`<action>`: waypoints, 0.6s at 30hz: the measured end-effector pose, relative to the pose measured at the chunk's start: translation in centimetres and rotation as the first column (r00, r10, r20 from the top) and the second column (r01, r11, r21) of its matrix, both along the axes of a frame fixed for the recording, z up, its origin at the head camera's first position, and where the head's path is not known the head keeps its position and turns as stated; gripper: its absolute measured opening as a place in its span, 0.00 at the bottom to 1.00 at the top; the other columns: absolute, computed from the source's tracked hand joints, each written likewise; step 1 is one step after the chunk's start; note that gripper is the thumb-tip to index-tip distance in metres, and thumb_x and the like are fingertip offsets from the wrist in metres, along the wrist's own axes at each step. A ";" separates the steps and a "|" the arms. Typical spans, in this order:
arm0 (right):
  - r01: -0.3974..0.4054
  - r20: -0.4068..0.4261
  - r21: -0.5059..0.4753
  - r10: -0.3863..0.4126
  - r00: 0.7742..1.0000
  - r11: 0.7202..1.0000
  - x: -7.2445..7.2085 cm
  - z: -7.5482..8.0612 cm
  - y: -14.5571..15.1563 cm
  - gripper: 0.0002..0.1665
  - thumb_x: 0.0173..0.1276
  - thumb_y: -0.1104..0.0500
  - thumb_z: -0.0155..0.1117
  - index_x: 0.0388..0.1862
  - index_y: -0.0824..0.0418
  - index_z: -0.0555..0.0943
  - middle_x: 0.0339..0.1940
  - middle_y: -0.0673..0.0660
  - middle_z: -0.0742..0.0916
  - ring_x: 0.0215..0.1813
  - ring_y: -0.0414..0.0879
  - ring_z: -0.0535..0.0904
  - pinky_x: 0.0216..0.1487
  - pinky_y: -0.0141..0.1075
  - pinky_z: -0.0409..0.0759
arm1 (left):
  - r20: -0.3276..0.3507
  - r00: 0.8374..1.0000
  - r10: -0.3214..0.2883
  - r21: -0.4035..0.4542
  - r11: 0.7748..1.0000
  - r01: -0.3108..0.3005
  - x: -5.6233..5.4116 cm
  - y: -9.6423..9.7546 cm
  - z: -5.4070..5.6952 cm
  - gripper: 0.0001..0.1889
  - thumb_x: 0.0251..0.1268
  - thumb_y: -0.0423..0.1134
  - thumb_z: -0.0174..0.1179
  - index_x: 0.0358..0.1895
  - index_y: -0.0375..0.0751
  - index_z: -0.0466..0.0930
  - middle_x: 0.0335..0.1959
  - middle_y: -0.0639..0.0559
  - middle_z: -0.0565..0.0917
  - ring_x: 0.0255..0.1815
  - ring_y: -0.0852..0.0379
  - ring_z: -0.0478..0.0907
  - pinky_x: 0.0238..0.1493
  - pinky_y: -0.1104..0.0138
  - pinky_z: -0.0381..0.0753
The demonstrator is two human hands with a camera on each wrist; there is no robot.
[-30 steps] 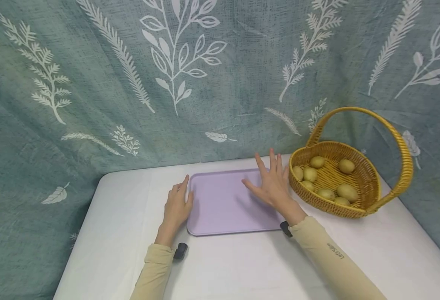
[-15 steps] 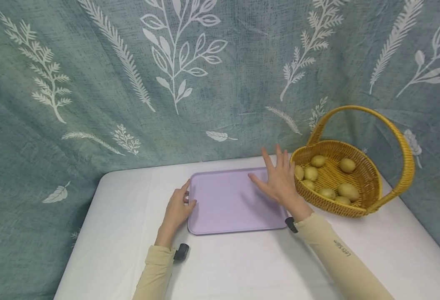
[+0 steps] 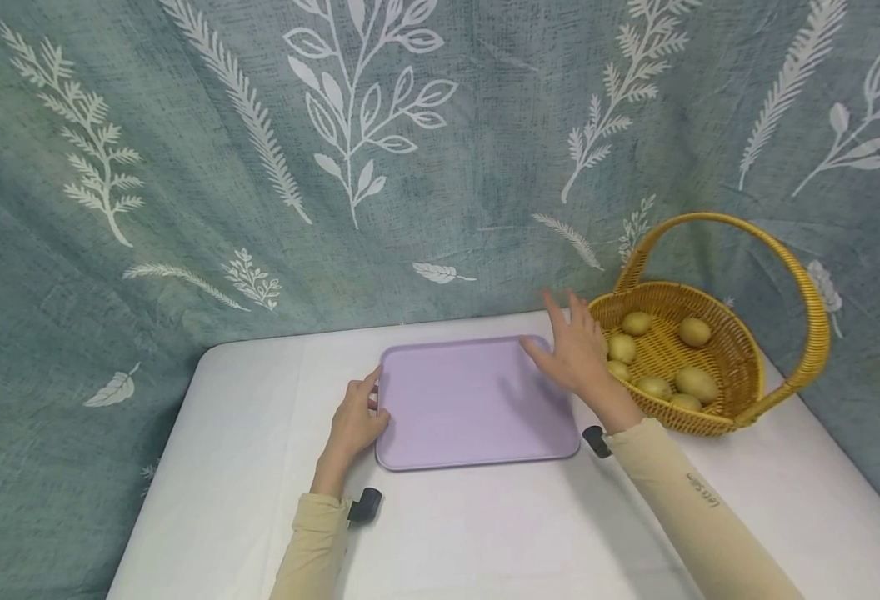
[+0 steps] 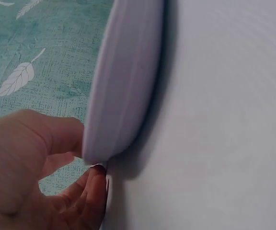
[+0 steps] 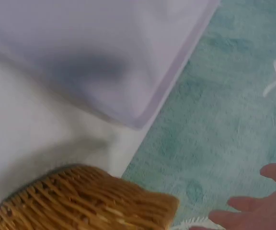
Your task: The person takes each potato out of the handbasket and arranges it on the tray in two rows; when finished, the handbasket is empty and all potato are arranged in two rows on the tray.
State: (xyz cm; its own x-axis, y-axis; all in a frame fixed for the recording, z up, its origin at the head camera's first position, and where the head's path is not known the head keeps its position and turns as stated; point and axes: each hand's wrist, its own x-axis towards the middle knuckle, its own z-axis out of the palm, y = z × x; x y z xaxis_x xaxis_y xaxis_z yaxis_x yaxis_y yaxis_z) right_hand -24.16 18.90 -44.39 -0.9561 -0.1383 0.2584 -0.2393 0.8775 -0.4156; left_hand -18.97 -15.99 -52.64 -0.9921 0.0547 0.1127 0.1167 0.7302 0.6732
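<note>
A shallow lilac tray (image 3: 470, 400) lies on the white table. My left hand (image 3: 352, 421) holds its left edge, with the thumb over the rim. In the left wrist view, the left hand (image 4: 28, 158) has its fingertips low beside the tray's outer wall (image 4: 128, 72). Fingers spread and holding nothing, my right hand (image 3: 578, 354) is over the gap between the tray's right end and a yellow wicker basket (image 3: 743, 367). It partly hides the basket's left rim. Several potatoes (image 3: 695, 383) lie inside the basket.
The basket's tall arched handle (image 3: 807, 292) rises above its right side. A green curtain (image 3: 440, 192) with white leaf prints hangs directly behind the white table (image 3: 470, 533). The table's right edge runs just beyond the basket.
My right hand has moved right, from above the tray's right part toward the basket, spread throughout. My left thumb has come over the tray's left rim. Tray and basket look nearly unmoved.
</note>
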 end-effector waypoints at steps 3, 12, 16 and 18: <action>0.006 0.035 -0.067 -0.004 0.999 0.998 -0.2 0.6 1.1 0.49 0.69 0.40 0.58 0.79 0.61 0.53 0.76 0.75 0.55 0.74 0.73 0.51 0.66 0.68 0.53 | 0.008 1.000 0.006 0.002 1.000 -0.006 -0.1 -0.1 -0.3 0.40 0.50 0.28 0.62 0.73 0.39 0.64 0.53 0.37 0.75 0.43 0.48 0.79 0.39 0.56 0.78; 0.033 0.159 -0.262 0.009 0.987 0.965 -0.5 2.1 6.2 0.46 0.74 0.44 0.52 0.79 0.68 0.50 0.75 0.75 0.58 0.74 0.71 0.52 0.66 0.67 0.54 | 0.025 1.000 0.010 0.036 0.999 -0.011 -0.2 -0.3 -0.4 0.40 0.51 0.29 0.62 0.73 0.42 0.65 0.53 0.40 0.75 0.44 0.49 0.79 0.41 0.56 0.78; 0.061 0.155 -0.317 -0.011 0.988 0.946 -0.3 1.6 8.1 0.42 0.72 0.52 0.56 0.76 0.73 0.55 0.64 0.79 0.71 0.66 0.71 0.66 0.62 0.63 0.63 | 0.023 1.000 0.007 0.064 0.998 -0.008 0.0 -0.4 -0.4 0.39 0.52 0.29 0.62 0.73 0.42 0.65 0.51 0.41 0.76 0.45 0.48 0.79 0.44 0.54 0.79; 0.085 0.170 -0.309 -0.033 0.985 0.947 -0.1 1.2 9.1 0.41 0.70 0.55 0.57 0.74 0.75 0.58 0.60 0.80 0.73 0.63 0.72 0.69 0.61 0.62 0.65 | 0.014 1.000 0.000 0.073 0.997 -0.001 0.1 -0.5 -0.5 0.38 0.51 0.29 0.62 0.72 0.41 0.66 0.50 0.41 0.76 0.44 0.48 0.80 0.44 0.54 0.79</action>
State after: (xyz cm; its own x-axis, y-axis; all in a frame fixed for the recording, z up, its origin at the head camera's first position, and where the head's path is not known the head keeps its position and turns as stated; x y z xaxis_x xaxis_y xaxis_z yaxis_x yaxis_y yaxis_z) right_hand -24.25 27.95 -43.22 -0.9924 -0.0173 0.1215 -0.0981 0.7068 -0.7006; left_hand -18.91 -16.48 -53.17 -0.9937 0.0463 0.1022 0.1064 0.6792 0.7262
